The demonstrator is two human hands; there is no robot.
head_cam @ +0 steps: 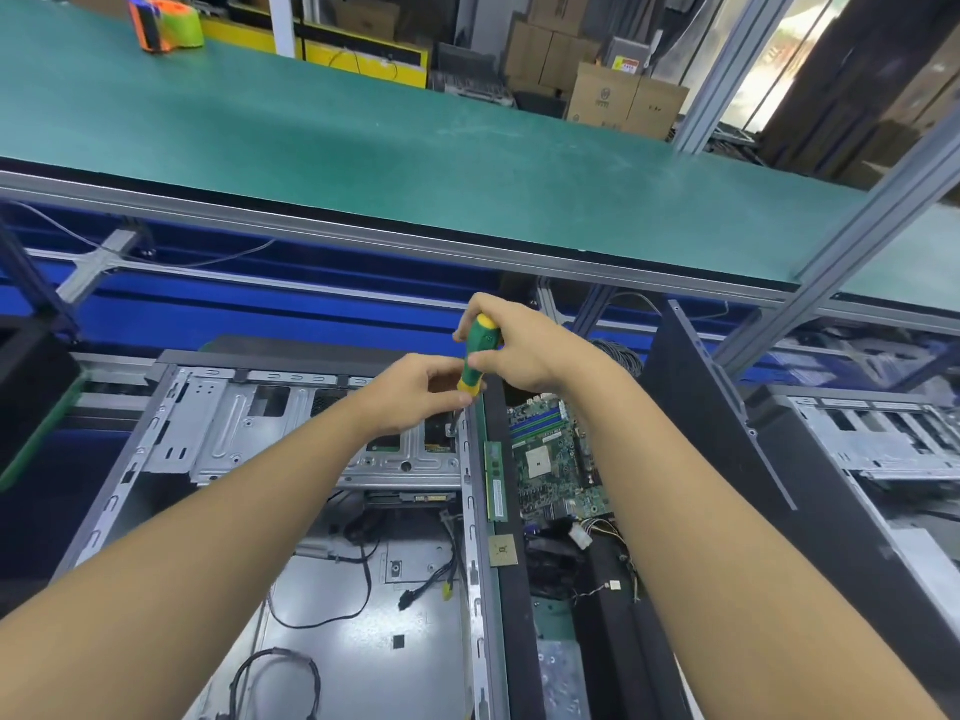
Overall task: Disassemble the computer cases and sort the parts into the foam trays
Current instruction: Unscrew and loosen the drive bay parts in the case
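An open computer case (218,423) lies in front of me, its metal drive cage at the far end and loose black cables on its floor. My right hand (524,345) grips the green and yellow handle of a screwdriver (477,356) that stands upright over the cage's right edge. My left hand (415,392) pinches the lower end of the handle. The shaft points down at a bracket near the case's right rail. To the right lie a motherboard (558,459), a memory stick (494,480) and a processor chip (503,550).
A second open case (872,449) stands at the right, behind a black side panel (727,433). A green shelf (363,137) on an aluminium frame runs above, with an orange and green tape dispenser (166,23) at its far left. Cardboard boxes stand behind.
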